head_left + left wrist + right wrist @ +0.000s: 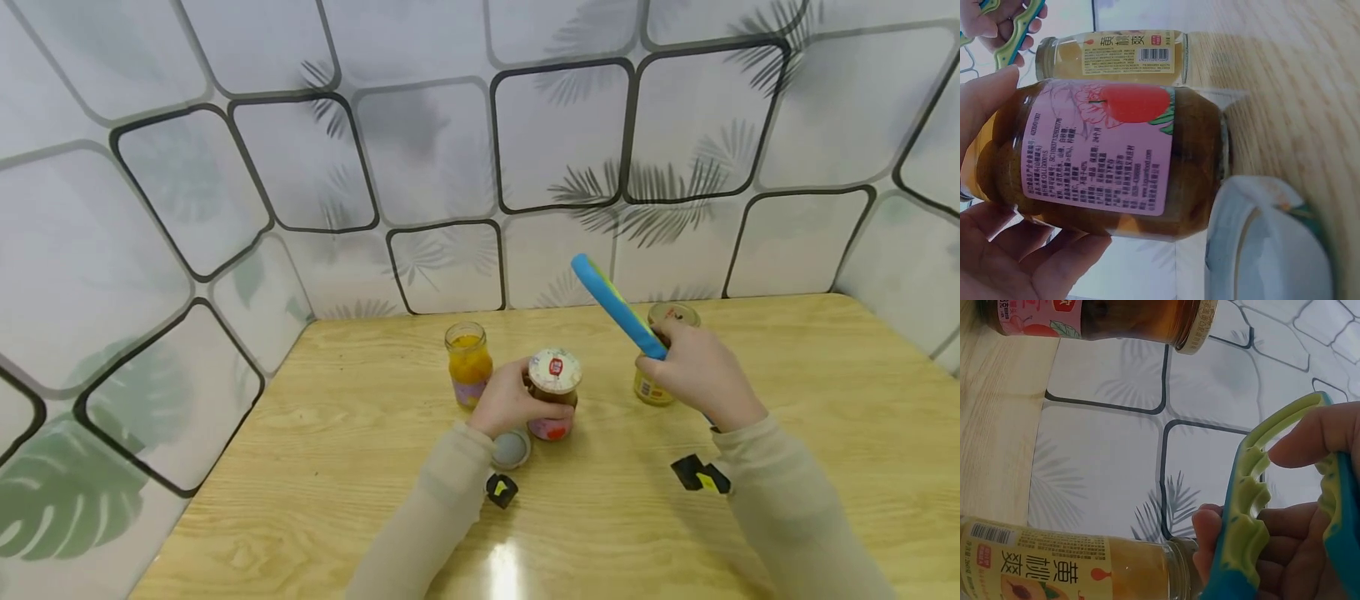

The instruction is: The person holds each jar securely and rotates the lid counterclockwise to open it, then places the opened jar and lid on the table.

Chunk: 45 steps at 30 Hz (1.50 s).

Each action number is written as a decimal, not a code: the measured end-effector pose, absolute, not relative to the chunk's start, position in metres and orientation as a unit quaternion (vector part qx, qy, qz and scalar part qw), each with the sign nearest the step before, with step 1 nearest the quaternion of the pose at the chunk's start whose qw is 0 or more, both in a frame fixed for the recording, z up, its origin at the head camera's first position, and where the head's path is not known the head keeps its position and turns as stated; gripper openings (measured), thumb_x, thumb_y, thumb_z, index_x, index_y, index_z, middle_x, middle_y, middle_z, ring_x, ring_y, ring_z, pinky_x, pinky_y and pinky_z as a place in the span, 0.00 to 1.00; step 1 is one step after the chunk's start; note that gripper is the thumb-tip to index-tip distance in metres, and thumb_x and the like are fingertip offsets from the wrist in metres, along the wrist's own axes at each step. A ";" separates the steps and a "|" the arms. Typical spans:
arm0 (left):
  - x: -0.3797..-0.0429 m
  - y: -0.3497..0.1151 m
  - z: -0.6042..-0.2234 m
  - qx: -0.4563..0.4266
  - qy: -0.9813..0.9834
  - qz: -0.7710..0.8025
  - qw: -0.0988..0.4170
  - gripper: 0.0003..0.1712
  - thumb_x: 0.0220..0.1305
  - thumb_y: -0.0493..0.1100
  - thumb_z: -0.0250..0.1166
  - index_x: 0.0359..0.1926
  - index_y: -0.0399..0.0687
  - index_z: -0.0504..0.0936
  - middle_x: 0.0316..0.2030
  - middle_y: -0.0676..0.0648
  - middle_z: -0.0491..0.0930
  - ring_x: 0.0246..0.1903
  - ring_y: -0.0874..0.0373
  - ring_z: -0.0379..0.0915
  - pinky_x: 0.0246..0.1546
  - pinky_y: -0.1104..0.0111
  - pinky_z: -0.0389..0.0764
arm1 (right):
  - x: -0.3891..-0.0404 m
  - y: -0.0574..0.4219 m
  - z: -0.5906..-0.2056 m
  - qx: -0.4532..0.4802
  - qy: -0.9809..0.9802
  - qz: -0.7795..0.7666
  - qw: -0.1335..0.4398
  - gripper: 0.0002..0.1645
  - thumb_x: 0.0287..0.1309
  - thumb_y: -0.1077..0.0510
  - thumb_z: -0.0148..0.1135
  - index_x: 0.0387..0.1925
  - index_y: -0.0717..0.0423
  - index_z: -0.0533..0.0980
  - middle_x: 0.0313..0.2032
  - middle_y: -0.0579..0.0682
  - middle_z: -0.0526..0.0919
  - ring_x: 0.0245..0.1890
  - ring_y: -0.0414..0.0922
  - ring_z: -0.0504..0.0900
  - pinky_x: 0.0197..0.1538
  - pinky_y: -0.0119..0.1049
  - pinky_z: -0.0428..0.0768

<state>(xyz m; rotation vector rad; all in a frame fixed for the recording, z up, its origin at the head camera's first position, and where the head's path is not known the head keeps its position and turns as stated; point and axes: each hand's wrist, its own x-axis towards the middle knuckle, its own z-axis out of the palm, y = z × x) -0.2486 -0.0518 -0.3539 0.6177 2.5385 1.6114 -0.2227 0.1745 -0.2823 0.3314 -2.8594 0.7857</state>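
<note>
My left hand [513,402] grips a glass jar [1097,150] of brown fruit around its side, thumb and fingers on opposite sides. The jar has a pink label and its pale lid [555,370] is on; it stands upright on the table. In my right hand [701,371] is a blue and green jar opener [618,308], raised and tilted to the left. Its toothed green inner edges [1250,487] show in the right wrist view, apart from any lid. A yellow-labelled jar [1041,562] stands behind the right hand, partly hidden by it in the head view.
An uncovered jar of orange-yellow fruit [470,371] stands left of the held jar. A loose lid [511,448] lies upturned near the left wrist. The wooden table [360,483] meets patterned walls [435,150] at its back and sides.
</note>
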 end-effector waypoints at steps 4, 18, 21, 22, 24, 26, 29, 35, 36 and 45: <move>-0.248 -0.053 -0.351 0.194 0.823 0.533 0.024 0.30 0.37 0.42 0.75 0.46 0.48 0.76 0.39 0.55 0.77 0.39 0.63 0.72 0.41 0.72 0.72 | -0.222 0.173 -0.282 0.117 -0.958 0.250 0.079 0.12 0.46 0.57 0.55 0.31 0.62 0.69 0.14 0.49 0.66 0.12 0.43 0.63 0.16 0.34 0.61; -0.238 -0.049 -0.341 0.193 0.799 0.566 -0.057 0.28 0.41 0.40 0.72 0.47 0.45 0.75 0.40 0.51 0.77 0.39 0.60 0.70 0.38 0.69 0.73 | -0.219 0.173 -0.282 0.144 -0.961 0.216 0.097 0.29 0.42 0.56 0.59 0.48 0.68 0.70 0.26 0.55 0.76 0.18 0.45 0.69 0.17 0.36 0.66; -0.228 -0.048 -0.328 0.192 0.793 0.573 -0.080 0.26 0.42 0.37 0.71 0.46 0.40 0.75 0.40 0.48 0.77 0.38 0.58 0.70 0.36 0.69 0.74 | -0.217 0.172 -0.281 0.155 -0.961 0.193 0.125 0.27 0.40 0.55 0.61 0.45 0.66 0.72 0.25 0.53 0.76 0.19 0.45 0.70 0.17 0.37 0.67; -0.224 -0.048 -0.325 0.193 0.791 0.574 -0.086 0.26 0.42 0.36 0.70 0.46 0.39 0.75 0.40 0.46 0.77 0.38 0.57 0.71 0.36 0.69 0.74 | -0.217 0.172 -0.281 0.158 -0.961 0.185 0.132 0.27 0.39 0.55 0.61 0.44 0.65 0.73 0.25 0.52 0.76 0.19 0.45 0.70 0.17 0.38 0.67; -0.221 -0.047 -0.320 0.190 0.791 0.574 -0.093 0.25 0.41 0.35 0.70 0.45 0.37 0.75 0.40 0.45 0.76 0.38 0.57 0.71 0.36 0.69 0.74 | -0.215 0.171 -0.280 0.167 -0.961 0.168 0.142 0.29 0.38 0.54 0.62 0.45 0.66 0.73 0.27 0.52 0.77 0.20 0.45 0.70 0.17 0.37 0.67; -0.219 -0.047 -0.319 0.186 0.792 0.573 -0.099 0.25 0.41 0.35 0.70 0.45 0.37 0.75 0.40 0.44 0.76 0.38 0.56 0.71 0.36 0.69 0.74 | -0.213 0.169 -0.280 0.173 -0.962 0.149 0.152 0.30 0.38 0.54 0.62 0.45 0.66 0.73 0.26 0.52 0.76 0.19 0.44 0.69 0.16 0.36 0.66; -0.218 -0.047 -0.318 0.187 0.789 0.575 -0.108 0.25 0.41 0.34 0.70 0.44 0.36 0.74 0.39 0.44 0.76 0.37 0.56 0.71 0.36 0.70 0.74 | -0.211 0.167 -0.279 0.179 -0.962 0.126 0.164 0.29 0.37 0.54 0.63 0.45 0.65 0.73 0.25 0.50 0.74 0.17 0.43 0.66 0.15 0.34 0.64; -0.218 -0.046 -0.318 0.192 0.787 0.575 -0.118 0.24 0.41 0.35 0.70 0.43 0.37 0.74 0.39 0.44 0.76 0.38 0.56 0.71 0.37 0.70 0.74 | -0.208 0.163 -0.278 0.192 -0.960 0.097 0.180 0.30 0.34 0.54 0.64 0.43 0.65 0.74 0.24 0.50 0.74 0.14 0.41 0.64 0.13 0.33 0.62; -0.218 -0.046 -0.318 0.192 0.787 0.574 -0.118 0.24 0.41 0.35 0.70 0.43 0.37 0.74 0.39 0.44 0.76 0.38 0.56 0.71 0.37 0.70 0.74 | -0.207 0.163 -0.279 0.195 -0.959 0.092 0.183 0.30 0.34 0.54 0.64 0.43 0.65 0.74 0.23 0.49 0.73 0.14 0.41 0.64 0.13 0.33 0.62; -0.234 -0.046 -0.339 0.220 0.775 0.574 -0.146 0.27 0.38 0.38 0.73 0.44 0.44 0.75 0.39 0.50 0.77 0.39 0.59 0.70 0.39 0.68 0.73 | -0.207 0.160 -0.281 0.207 -0.957 0.065 0.195 0.29 0.31 0.54 0.64 0.41 0.62 0.75 0.22 0.46 0.72 0.14 0.41 0.66 0.13 0.34 0.61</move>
